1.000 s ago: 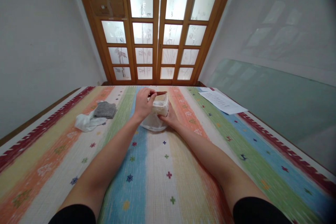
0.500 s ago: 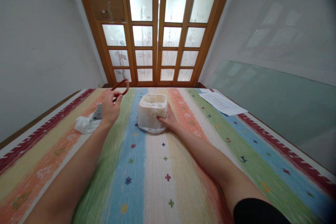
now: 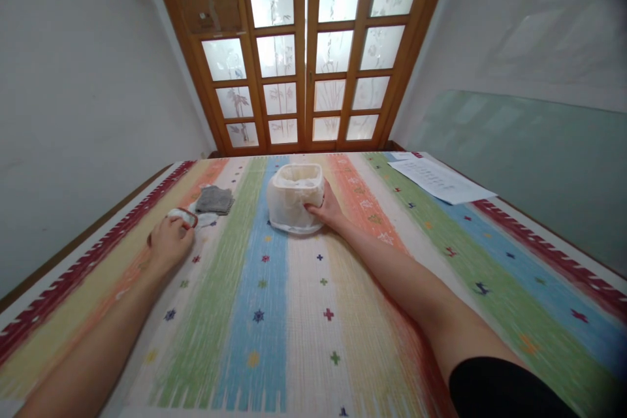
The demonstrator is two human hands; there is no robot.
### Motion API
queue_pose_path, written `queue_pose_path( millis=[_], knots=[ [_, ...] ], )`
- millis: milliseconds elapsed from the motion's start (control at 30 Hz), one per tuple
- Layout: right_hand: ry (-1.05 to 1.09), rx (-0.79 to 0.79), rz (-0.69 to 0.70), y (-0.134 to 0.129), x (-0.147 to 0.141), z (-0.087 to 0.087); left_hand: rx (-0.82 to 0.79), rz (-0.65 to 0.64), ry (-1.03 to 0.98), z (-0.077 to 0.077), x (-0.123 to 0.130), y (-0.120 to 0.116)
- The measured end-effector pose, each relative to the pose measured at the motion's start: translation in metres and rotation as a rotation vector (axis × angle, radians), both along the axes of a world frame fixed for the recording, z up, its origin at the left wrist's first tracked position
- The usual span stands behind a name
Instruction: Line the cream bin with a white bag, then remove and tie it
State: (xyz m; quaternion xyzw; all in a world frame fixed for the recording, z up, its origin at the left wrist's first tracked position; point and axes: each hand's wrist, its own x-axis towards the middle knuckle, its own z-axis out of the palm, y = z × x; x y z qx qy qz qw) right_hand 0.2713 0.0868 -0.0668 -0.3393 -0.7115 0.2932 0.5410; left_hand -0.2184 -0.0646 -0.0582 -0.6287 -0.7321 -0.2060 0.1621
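Note:
Around the right side of a small, off-white square-rimmed bin (image 3: pixel 298 199) with a thin white plastic bag over it, my right hand (image 3: pixel 329 208) is closed, thumb on its front. Its open top faces up, with the bag's film inside. At the left of the table, my left hand (image 3: pixel 170 241) grips a thin reddish-brown loop (image 3: pixel 194 214) low over the cloth, fingers bent round it. Just past that hand lie a crumpled white plastic bag (image 3: pixel 208 219) and a folded grey cloth (image 3: pixel 214 200). Part of the loop is hidden by my fingers.
A striped, patterned tablecloth (image 3: pixel 304 333) covers the table. Printed paper sheets (image 3: pixel 441 179) lie at the far right. Beyond the far edge stand wooden doors with frosted panes (image 3: pixel 287 55), and a pale green panel (image 3: pixel 529 157) leans along the right wall.
My left hand has moved down and to the left with the loop, uncovering the grey cloth. My right hand stays on the bin. The view has shifted slightly.

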Motion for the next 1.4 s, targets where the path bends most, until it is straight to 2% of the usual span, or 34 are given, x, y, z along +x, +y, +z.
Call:
queue_pose_path(
  millis=[167, 300, 367, 467, 567, 633, 733, 800, 933, 1000, 1100, 1167, 1300, 1400],
  knots=[
    [-0.025, 0.033, -0.040, -0.002, -0.001, 0.001, -0.047, -0.082, -0.125, -0.017, 0.003, 0.026],
    [-0.008, 0.024, -0.027, -0.002, 0.001, 0.001, -0.070, -0.137, -0.157, -0.020, 0.015, 0.047],
    [0.006, 0.024, -0.014, 0.000, 0.003, 0.000, -0.040, -0.101, -0.172, -0.017, 0.028, 0.053],
    [0.040, 0.023, 0.020, 0.005, 0.007, 0.000, 0.097, -0.042, -0.157, -0.008, 0.055, 0.052],
    [0.071, 0.015, 0.068, 0.008, 0.008, 0.000, 0.183, -0.116, -0.112, 0.003, 0.086, 0.045],
    [0.080, 0.018, 0.104, 0.008, 0.007, -0.001, 0.178, -0.225, -0.166, 0.007, 0.106, 0.043],
    [0.085, 0.006, 0.130, 0.008, 0.007, -0.005, 0.071, -0.430, -0.355, 0.001, 0.137, 0.051],
    [0.088, -0.045, 0.129, 0.009, 0.010, -0.008, -0.024, -0.495, -0.525, -0.008, 0.157, 0.063],
    [0.157, -0.247, 0.180, 0.013, 0.019, -0.015, -0.093, -0.499, -0.910, -0.020, 0.193, 0.088],
    [0.236, -0.343, 0.171, 0.016, 0.022, -0.016, -0.111, -0.472, -1.141, -0.019, 0.208, 0.099],
    [0.372, -0.438, 0.065, 0.019, 0.026, -0.014, -0.130, -0.391, -1.442, -0.012, 0.225, 0.113],
    [0.423, -0.490, 0.015, 0.020, 0.027, -0.010, -0.125, -0.357, -1.549, -0.008, 0.231, 0.124],
    [0.442, -0.570, 0.062, 0.020, 0.032, 0.001, -0.122, -0.285, -1.779, -0.001, 0.230, 0.143],
    [0.434, -0.559, 0.045, 0.019, 0.035, 0.005, -0.200, -0.300, -1.855, 0.003, 0.224, 0.152]
  ],
)
